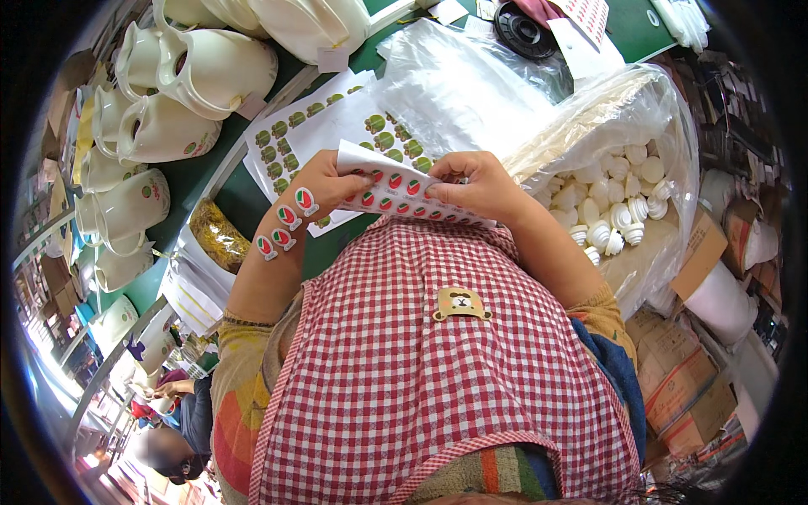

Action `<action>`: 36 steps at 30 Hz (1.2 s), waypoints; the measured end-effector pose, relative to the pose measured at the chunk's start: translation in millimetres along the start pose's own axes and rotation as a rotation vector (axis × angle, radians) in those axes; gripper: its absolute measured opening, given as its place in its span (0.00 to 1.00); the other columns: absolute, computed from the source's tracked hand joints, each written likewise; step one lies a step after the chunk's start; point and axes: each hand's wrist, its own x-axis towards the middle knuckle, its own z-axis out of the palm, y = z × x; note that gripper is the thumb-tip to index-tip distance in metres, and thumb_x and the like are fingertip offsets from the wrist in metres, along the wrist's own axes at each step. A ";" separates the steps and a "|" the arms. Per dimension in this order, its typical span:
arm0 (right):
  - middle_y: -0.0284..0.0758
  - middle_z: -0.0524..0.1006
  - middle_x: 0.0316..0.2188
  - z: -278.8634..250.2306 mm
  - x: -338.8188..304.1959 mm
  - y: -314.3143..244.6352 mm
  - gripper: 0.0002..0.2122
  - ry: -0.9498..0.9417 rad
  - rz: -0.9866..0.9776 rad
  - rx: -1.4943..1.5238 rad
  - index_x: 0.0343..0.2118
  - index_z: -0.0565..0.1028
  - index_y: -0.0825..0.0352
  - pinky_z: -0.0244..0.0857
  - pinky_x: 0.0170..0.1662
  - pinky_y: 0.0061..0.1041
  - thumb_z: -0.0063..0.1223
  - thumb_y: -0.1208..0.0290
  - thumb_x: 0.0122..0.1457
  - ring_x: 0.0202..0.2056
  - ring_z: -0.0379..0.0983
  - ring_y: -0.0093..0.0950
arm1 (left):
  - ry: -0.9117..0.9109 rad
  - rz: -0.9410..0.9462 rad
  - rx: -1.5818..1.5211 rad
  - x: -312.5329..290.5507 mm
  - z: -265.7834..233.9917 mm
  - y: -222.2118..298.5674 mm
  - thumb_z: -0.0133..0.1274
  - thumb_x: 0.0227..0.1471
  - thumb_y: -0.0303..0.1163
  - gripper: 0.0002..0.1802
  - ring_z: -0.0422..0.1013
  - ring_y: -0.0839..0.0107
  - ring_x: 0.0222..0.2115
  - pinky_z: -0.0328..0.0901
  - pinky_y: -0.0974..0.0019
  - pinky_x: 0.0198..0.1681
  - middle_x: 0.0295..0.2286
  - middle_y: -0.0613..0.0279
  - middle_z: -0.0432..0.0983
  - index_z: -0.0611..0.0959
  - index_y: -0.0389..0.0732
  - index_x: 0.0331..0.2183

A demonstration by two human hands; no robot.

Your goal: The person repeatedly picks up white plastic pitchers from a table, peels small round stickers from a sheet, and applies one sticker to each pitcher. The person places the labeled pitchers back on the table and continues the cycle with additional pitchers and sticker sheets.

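Note:
My two hands hold a folded white sheet of red-and-green oval stickers [406, 187] just above my lap. My left hand [324, 183] pinches its left end, the thumb lying over the printed side. At the right end, my right hand [473, 183] grips the sheet with thumb and bent fingers. Several loose stickers [289, 217] of the same kind are stuck along my left wrist and forearm. Behind the hands, white sheets with green stickers [279, 150] lie on the green table, partly covered by my hands and the held sheet.
Cream jug-shaped shells [220, 71] stand in rows on the left. A clear bag of white screw stoppers [619, 206] sits at the right, with plastic film [467, 80] beside it. A black round part [526, 29] lies far back. Cardboard boxes [682, 379] stand lower right; another person [189, 425] is lower left.

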 end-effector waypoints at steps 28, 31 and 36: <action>0.32 0.75 0.25 -5.3 -3.5 12.3 0.10 -0.037 0.071 -0.033 0.30 0.74 0.70 0.65 0.31 0.20 0.59 0.71 0.46 0.27 0.69 0.19 | 0.067 -0.018 -0.121 -10.4 -6.2 -12.6 0.62 0.36 0.24 0.24 0.74 0.69 0.32 0.70 0.65 0.37 0.33 0.52 0.77 0.75 0.32 0.40; 0.33 0.75 0.33 -14.9 -3.4 13.7 0.16 -0.151 0.041 -0.128 0.37 0.73 0.69 0.64 0.38 0.23 0.59 0.68 0.46 0.34 0.68 0.21 | 0.045 0.055 -0.188 -14.9 -6.0 -12.6 0.61 0.37 0.23 0.24 0.74 0.68 0.33 0.70 0.64 0.38 0.34 0.53 0.77 0.75 0.32 0.41; 0.34 0.73 0.41 -17.4 -3.6 28.2 0.22 -0.318 0.040 0.098 0.45 0.72 0.69 0.60 0.48 0.26 0.60 0.67 0.46 0.43 0.67 0.24 | -0.004 -0.028 -0.191 -14.5 -19.8 -16.8 0.59 0.38 0.20 0.24 0.74 0.66 0.35 0.71 0.62 0.39 0.36 0.53 0.76 0.74 0.34 0.43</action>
